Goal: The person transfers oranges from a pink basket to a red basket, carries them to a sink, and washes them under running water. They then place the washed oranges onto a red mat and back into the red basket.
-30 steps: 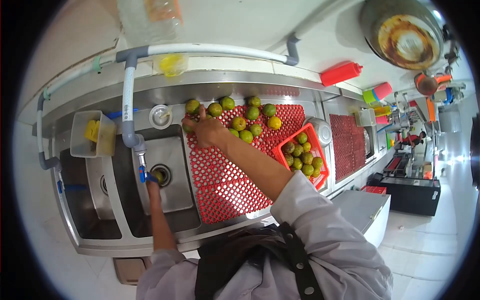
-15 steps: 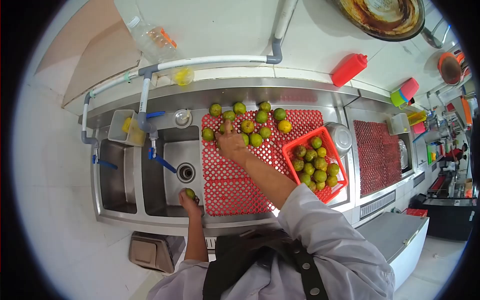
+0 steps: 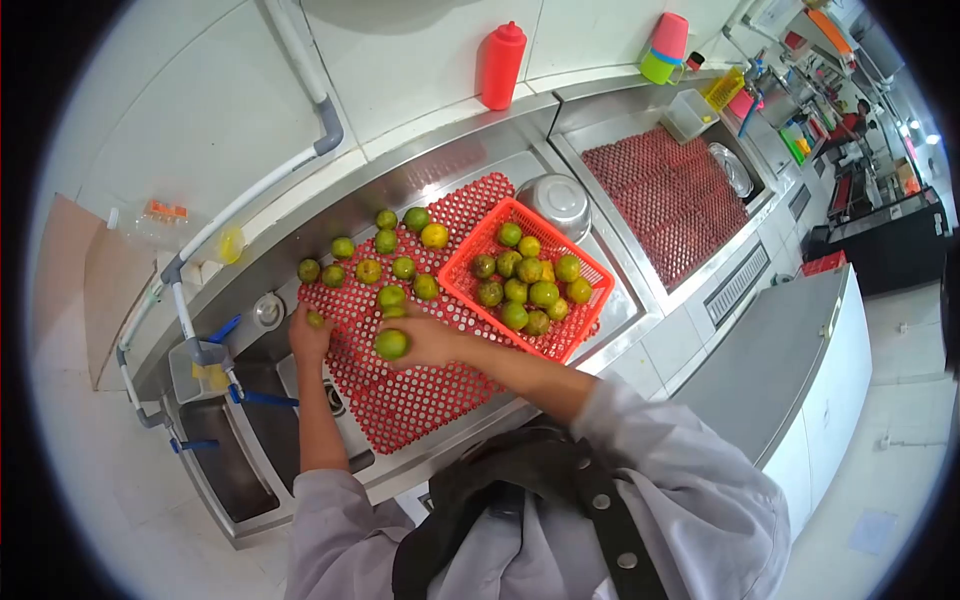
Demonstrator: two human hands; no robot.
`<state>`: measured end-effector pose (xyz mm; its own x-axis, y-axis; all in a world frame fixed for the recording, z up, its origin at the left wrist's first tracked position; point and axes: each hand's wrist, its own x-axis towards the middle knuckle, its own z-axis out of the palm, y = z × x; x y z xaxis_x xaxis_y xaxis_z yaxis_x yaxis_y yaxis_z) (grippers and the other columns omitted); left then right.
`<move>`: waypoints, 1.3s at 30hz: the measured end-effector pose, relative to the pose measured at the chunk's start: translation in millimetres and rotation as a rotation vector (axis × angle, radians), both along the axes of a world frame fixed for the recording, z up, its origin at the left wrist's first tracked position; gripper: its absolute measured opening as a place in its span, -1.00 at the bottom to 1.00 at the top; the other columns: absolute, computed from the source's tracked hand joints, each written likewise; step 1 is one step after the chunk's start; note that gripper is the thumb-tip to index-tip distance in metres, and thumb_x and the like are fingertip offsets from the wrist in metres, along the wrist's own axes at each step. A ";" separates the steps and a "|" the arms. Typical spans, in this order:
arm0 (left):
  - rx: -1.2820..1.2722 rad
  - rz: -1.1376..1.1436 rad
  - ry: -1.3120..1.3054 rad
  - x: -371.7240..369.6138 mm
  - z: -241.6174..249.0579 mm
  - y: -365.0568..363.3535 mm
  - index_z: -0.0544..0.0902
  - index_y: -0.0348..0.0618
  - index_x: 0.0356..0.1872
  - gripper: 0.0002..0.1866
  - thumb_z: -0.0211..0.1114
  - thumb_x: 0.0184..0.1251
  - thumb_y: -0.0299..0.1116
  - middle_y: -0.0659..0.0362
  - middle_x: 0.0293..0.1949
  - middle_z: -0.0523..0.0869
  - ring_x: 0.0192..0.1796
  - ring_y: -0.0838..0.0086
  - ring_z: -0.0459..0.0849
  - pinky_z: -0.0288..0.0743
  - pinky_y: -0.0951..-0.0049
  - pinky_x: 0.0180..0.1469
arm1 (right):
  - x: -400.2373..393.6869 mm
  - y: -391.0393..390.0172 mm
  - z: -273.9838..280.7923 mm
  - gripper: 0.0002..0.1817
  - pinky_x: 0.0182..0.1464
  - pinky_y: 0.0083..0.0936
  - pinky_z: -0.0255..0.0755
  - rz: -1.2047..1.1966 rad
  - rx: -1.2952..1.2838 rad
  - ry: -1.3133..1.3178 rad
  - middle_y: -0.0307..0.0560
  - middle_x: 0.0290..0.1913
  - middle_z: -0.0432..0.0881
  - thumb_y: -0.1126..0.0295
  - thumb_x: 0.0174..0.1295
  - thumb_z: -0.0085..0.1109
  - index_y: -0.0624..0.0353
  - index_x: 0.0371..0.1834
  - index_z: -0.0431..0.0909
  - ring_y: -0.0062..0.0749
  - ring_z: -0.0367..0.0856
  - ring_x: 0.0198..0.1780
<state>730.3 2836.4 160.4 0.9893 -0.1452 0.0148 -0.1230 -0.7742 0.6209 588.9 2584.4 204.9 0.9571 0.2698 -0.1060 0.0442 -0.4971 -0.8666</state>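
At the left edge of the red perforated mat [image 3: 440, 395], my left hand [image 3: 309, 341] is closed around a green orange [image 3: 315, 319], which shows only in part. My right hand [image 3: 432, 342] grips another green orange [image 3: 391, 345] above the middle of the mat. Just past its fingers lies a further green orange [image 3: 391, 296]. Several more, including a yellow one [image 3: 434, 235], rest loose on the mat's far part. Right of my right hand stands a red plastic basket [image 3: 590, 325] holding many green and yellowish oranges.
A steel bowl [image 3: 556, 207] sits behind the basket. On the left are sink basins [image 3: 232, 462] with blue-handled taps [image 3: 265, 397] and grey-white pipes [image 3: 245, 200]. A red squeeze bottle [image 3: 502, 66] stands on the back ledge. Another red mat [image 3: 665, 200] lies farther right.
The view has turned right. My left hand has moved from the sink to the mat's left edge with its orange. My right hand has drawn back from the loose oranges, now holding one.
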 end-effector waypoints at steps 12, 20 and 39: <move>0.022 0.005 0.295 -38.5 32.9 -44.2 0.69 -0.28 -0.29 -0.70 0.50 -0.14 -0.50 0.20 -0.44 0.68 -0.42 0.49 0.66 0.54 0.44 -0.34 | -57.1 -219.8 71.5 -0.25 0.50 -0.18 0.14 -0.315 0.039 -0.289 0.27 0.50 0.21 0.22 0.17 0.39 -0.02 0.46 0.32 0.13 0.23 0.49; -0.450 -0.606 0.028 -162.6 76.0 -237.7 0.63 -0.07 -0.15 -0.54 0.64 -0.14 -0.36 -0.02 0.22 0.50 0.33 0.08 0.43 0.30 0.13 0.38 | -152.9 -231.0 13.4 -0.71 0.02 -0.43 0.55 -0.747 0.315 -0.079 0.01 0.05 0.62 0.44 0.34 0.21 0.23 0.10 0.56 -0.29 0.64 0.02; 0.119 0.091 -0.300 13.8 15.0 -41.9 0.48 0.11 0.29 -0.22 0.55 -0.05 -0.05 -0.08 0.43 0.23 0.49 -0.15 0.14 0.12 -0.11 0.46 | 72.7 22.6 -8.9 -0.15 0.38 0.30 0.18 -0.158 -0.822 0.149 0.20 0.63 -0.22 -0.22 0.09 0.32 -0.29 0.47 0.29 0.40 0.12 0.50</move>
